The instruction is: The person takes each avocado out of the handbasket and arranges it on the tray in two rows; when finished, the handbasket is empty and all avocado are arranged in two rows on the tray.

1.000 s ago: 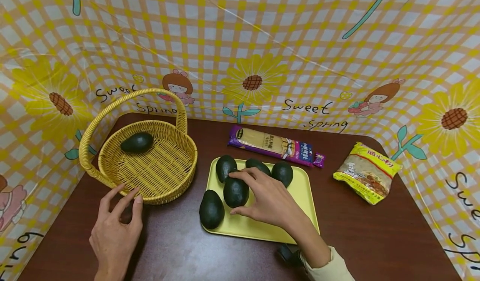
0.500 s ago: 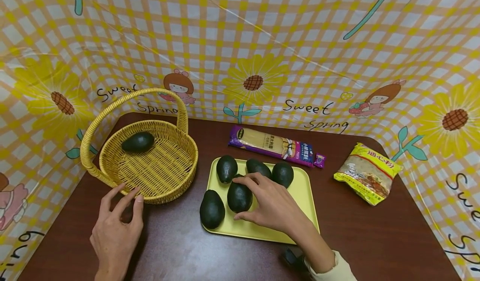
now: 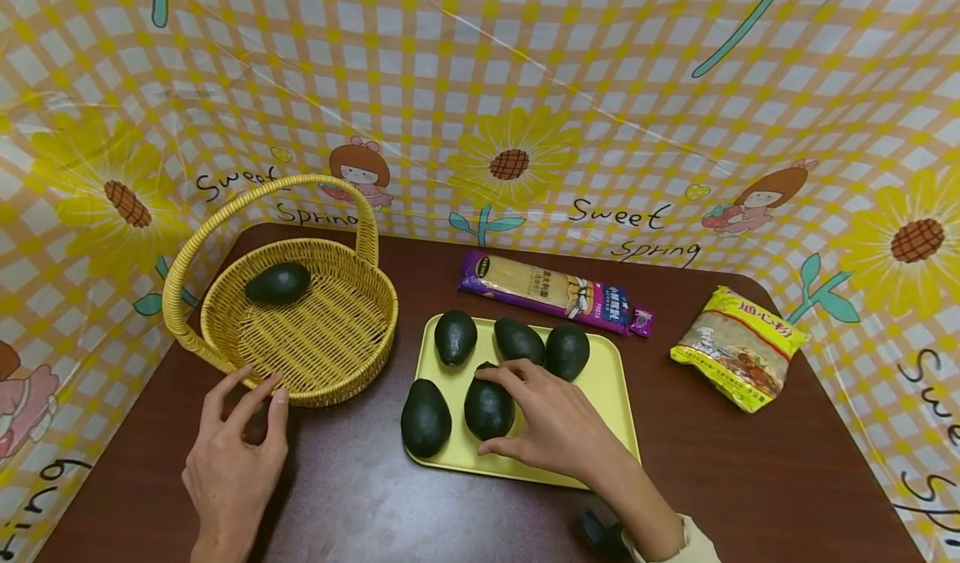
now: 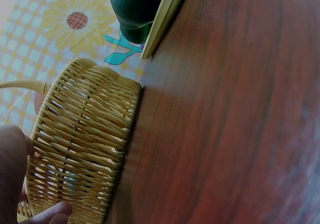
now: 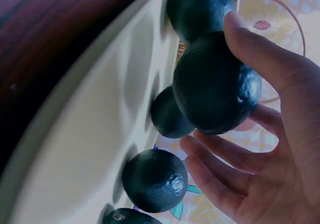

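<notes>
My right hand (image 3: 551, 417) holds a dark green avocado (image 3: 488, 409) over the front middle of the yellow tray (image 3: 611, 392), thumb on the near side and fingers on the far side. In the right wrist view this avocado (image 5: 215, 84) sits between thumb and fingers. Several other avocados lie on the tray, one (image 3: 425, 419) at its left front corner. My left hand (image 3: 232, 471) holds the near rim of the yellow wicker basket (image 3: 345, 386), fingers over the rim, thumb outside. One avocado (image 3: 277, 284) lies inside the basket at the back left.
Behind the tray lies a purple pack of pasta (image 3: 547, 292). A yellow bag of macaroni (image 3: 738, 350) is on the right of the brown table (image 3: 780, 480). The basket's handle (image 3: 217, 221) arches up. A patterned cloth (image 3: 420, 87) hangs around the back and sides.
My right hand has brought the avocado toward me and to the right, away from the back left one on the tray. My left hand stays at the basket rim.
</notes>
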